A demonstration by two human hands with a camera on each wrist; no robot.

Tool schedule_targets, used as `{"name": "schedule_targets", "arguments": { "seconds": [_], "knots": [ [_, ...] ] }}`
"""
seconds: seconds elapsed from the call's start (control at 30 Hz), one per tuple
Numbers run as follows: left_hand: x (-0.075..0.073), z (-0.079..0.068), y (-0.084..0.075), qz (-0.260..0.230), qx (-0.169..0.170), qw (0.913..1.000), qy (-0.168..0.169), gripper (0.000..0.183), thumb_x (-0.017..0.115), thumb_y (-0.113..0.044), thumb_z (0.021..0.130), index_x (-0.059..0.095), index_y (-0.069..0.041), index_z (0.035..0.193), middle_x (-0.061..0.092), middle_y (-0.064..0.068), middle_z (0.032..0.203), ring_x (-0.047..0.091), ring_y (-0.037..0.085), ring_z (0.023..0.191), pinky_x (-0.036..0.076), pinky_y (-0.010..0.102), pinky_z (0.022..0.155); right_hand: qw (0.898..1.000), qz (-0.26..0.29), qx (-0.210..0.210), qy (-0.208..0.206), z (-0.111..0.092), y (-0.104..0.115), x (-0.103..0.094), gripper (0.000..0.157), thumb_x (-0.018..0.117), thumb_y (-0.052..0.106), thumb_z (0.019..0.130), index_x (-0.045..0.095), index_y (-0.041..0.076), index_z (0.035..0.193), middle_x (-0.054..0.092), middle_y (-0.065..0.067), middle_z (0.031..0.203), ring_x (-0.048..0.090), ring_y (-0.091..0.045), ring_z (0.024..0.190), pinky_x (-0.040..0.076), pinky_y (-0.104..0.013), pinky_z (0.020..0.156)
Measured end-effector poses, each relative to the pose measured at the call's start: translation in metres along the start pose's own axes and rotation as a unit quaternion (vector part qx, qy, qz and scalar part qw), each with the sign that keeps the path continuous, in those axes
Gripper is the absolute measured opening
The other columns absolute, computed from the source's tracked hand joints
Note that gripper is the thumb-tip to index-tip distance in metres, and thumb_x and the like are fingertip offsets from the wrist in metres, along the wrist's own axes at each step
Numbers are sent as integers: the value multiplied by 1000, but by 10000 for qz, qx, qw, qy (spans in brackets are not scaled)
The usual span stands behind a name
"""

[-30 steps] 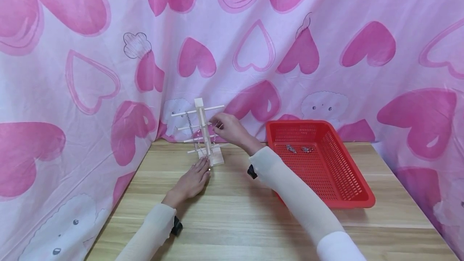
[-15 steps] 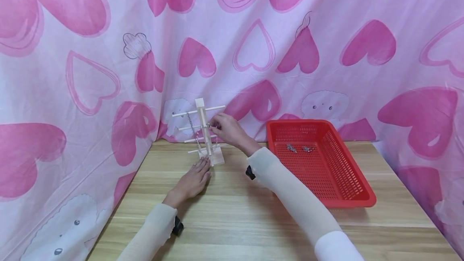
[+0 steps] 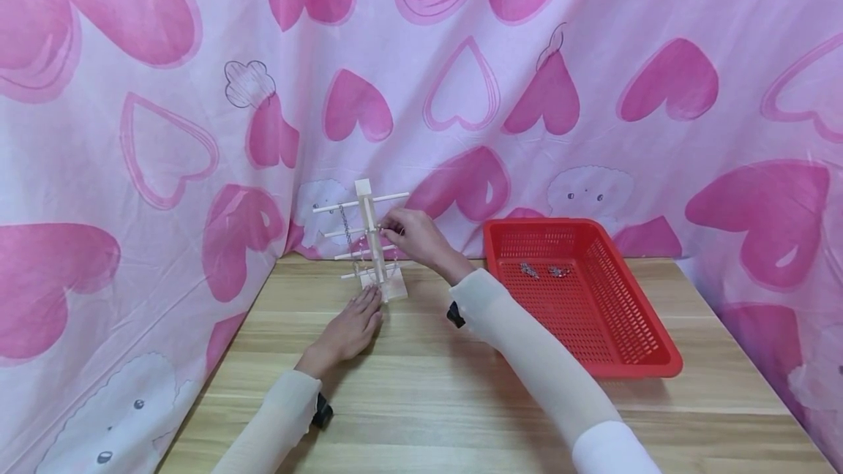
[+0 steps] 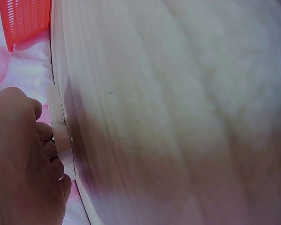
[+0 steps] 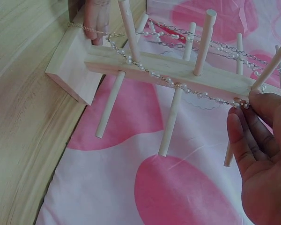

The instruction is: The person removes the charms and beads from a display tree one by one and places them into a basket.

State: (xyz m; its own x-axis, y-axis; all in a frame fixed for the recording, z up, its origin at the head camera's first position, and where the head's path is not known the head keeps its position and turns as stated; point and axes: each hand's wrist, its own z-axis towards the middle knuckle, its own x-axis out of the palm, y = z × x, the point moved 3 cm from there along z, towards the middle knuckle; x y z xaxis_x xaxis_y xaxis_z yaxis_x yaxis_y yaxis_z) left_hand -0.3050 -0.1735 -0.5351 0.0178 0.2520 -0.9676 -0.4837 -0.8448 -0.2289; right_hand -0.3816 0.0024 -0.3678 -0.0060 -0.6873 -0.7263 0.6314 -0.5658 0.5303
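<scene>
A pale wooden jewellery stand point(image 3: 371, 225) with several crosswise pegs stands upright at the back left of the table. My right hand point(image 3: 418, 235) is beside its post, thumb and fingertips pinching a necklace of small white beads point(image 5: 154, 75). The beaded strand runs slack along the post down to the base in the right wrist view. My left hand point(image 3: 352, 326) rests with extended fingers at the front of the stand's base point(image 5: 68, 65). Silver chains point(image 3: 347, 227) hang from the pegs on the left side.
A red perforated basket point(image 3: 661, 368) sits on the table to the right, with two small silver clumps of jewellery point(image 3: 529, 270) on its floor. A pink heart-patterned cloth point(image 3: 461, 86) hangs close behind the stand.
My right hand shifts slightly at the post while still pinching the beaded necklace, whose hanging strand has swung a little. The left hand stays at the base.
</scene>
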Motion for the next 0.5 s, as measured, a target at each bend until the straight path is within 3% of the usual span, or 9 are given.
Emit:
{"name": "schedule_targets", "arguments": {
  "seconds": [0.33, 0.5],
  "knots": [
    [2, 0, 2, 12, 73, 9999, -71, 55, 31, -32, 107, 28, -2, 153, 22, 16, 162, 21, 33, 151, 27, 53, 121, 9999, -88, -50, -61, -4, 0, -3, 10, 71, 19, 91, 74, 16, 99, 74, 3, 91, 67, -6, 82, 56, -20, 74],
    [0, 1, 0, -29, 102, 9999, -118, 53, 35, -26, 106, 32, 3, 151, 27, 21, 159, 24, 37, 149, 28, 56, 119, 9999, -35, -109, -71, -6, 2, -4, 10, 71, 18, 91, 75, 16, 100, 74, 3, 90, 67, -6, 81, 57, -20, 74]
  ]
}}
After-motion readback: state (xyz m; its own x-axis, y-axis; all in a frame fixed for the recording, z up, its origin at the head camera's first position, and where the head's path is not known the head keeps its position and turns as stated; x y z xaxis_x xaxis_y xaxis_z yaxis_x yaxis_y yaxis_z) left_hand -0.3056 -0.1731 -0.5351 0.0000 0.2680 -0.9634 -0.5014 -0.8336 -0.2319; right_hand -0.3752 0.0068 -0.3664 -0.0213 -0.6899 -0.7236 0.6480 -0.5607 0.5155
